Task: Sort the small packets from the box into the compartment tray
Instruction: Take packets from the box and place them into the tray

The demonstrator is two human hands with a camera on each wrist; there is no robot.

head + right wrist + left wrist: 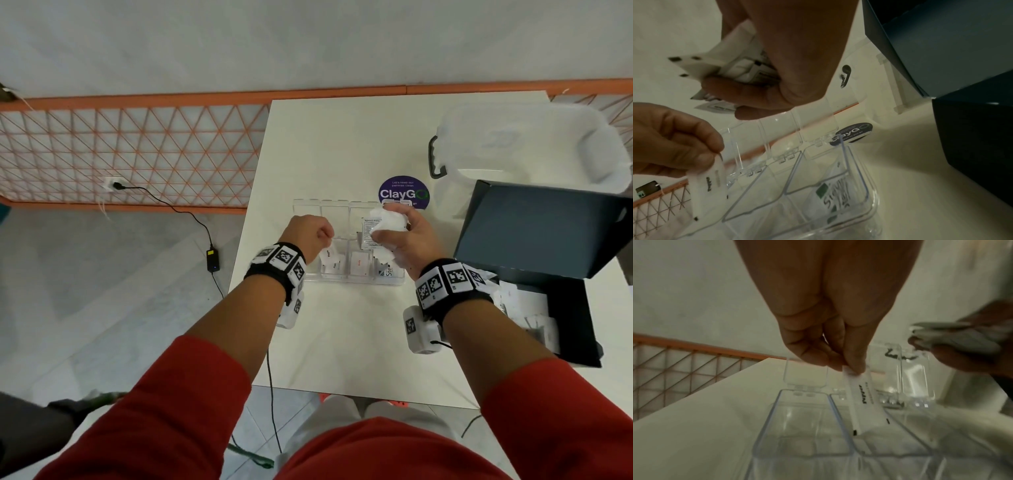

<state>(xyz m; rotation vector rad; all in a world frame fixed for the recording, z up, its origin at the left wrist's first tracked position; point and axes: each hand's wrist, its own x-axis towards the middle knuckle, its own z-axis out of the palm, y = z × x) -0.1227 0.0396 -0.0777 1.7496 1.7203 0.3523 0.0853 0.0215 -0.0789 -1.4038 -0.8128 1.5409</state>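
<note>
A clear compartment tray with raised lids sits mid-table. My left hand pinches a white pepper packet by its top, hanging over a near-left compartment. My right hand grips a bunch of white packets above the tray's right side. Packets lie in the near compartments, one with a green mark. The dark box, with more packets inside, lies at the right.
The box's dark lid stands open right of the tray. A clear plastic bin is at the back right, a purple ClayGo sticker behind the tray. The table's left edge drops to the floor.
</note>
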